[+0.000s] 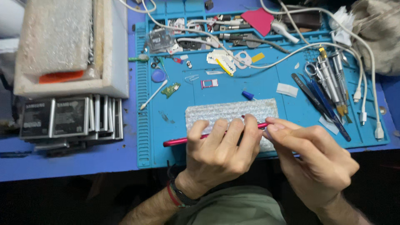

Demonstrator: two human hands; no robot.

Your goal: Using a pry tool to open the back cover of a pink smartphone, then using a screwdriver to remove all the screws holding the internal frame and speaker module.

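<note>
A: Item one, held thing?

B: Red phone (179,141), thin, seen edge-on. Long axis runs left to right, its right end tilted slightly up. It sits above the blue mat (233,89), in front of a bubble-wrap pad (231,111).

A: Who holds it?

B: Left hand (218,148), fingers curled over the top edge near the middle, closed around the body. The left end sticks out free, well past the knuckles.

A: Right hand?

B: Right hand (316,162) meets the phone's right end, fingertips pinched narrow at the edge. Whether a small tool is between them, I cannot tell. The thumb touches the left index finger.

A: Which way does the phone lie from that pinch?

B: To its left, stretching away along the axis. The right hand is nearer the working end; the left carries the weight.

A: Pose?

B: Both wrists come up from below, backs of the hands facing the camera, left wrist banded.

A: Surroundings?

B: Tweezers (318,98) and screwdrivers (333,83) at right, white cables (362,96) beside them, a cotton swab (153,95) and SIM tray (209,83) on the mat, batteries (71,118) stacked at left under a foam box (112,54).
</note>
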